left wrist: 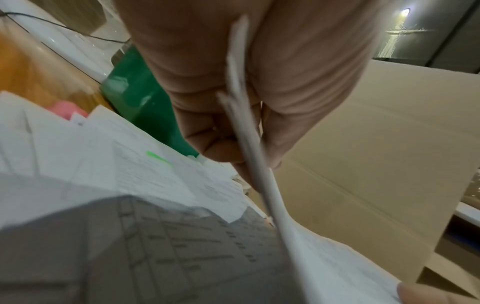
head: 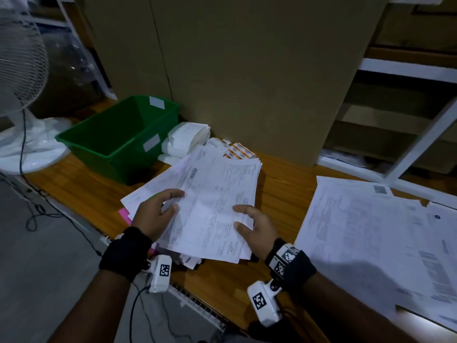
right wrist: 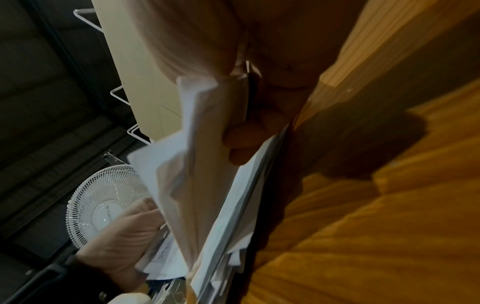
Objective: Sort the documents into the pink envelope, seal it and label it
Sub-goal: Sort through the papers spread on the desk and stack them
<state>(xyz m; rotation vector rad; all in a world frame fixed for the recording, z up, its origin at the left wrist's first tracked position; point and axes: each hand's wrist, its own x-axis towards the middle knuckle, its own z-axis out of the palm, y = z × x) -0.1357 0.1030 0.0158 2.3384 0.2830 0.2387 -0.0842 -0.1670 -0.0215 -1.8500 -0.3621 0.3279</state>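
1. I have both hands on a loose sheaf of documents (head: pixel 210 209), lifted just above a messier pile on the wooden bench (head: pixel 279 186).
2. My left hand (head: pixel 154 214) pinches the sheaf's left edge, thumb on top and fingers curled underneath. My right hand (head: pixel 257 229) grips the right edge the same way.
3. The pink envelope (head: pixel 124 215) shows only as a sliver at the pile's left edge, lying under the papers beside my left hand. I cannot tell whether it is open.
4. By my reading the task is at an early stage: I am gathering or squaring the papers. Nothing appears to be inside the envelope. Filling, sealing and labelling all remain.
5. A second spread of printed sheets (head: pixel 385 243) lies on the bench to the right, apart from what I hold. Whether it belongs in the envelope I cannot judge.
6. Only the head view gives the layout: the green bin (head: pixel 106 139) and the label rolls (head: pixel 188 138) behind the pile.
7. The left wrist view shows the sheaf edge-on between thumb and fingers, so the pinch is confirmed, and a pink patch beyond the papers.
8. The right wrist view shows the sheets fanning apart at my fingers (right wrist: pixel 241 142), which the head view hides. It also catches the fan (right wrist: pixel 103 203).
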